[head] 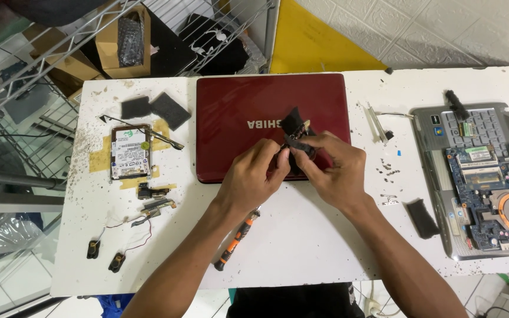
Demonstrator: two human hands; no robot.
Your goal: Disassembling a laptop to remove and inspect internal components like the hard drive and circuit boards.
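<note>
Above the red laptop lid (272, 126) mid-frame, left hand (250, 176) and right hand (332, 171) pinched a small black part (296, 132), best worked gently with steady fingertips.

Open counter (319, 235) in front, save a screwdriver (237, 239). Blocked behind by the red laptop (237, 106), left by a hard drive (130, 151) and wired parts, right by screws (389, 169) and the opened laptop base (484, 176).
</note>
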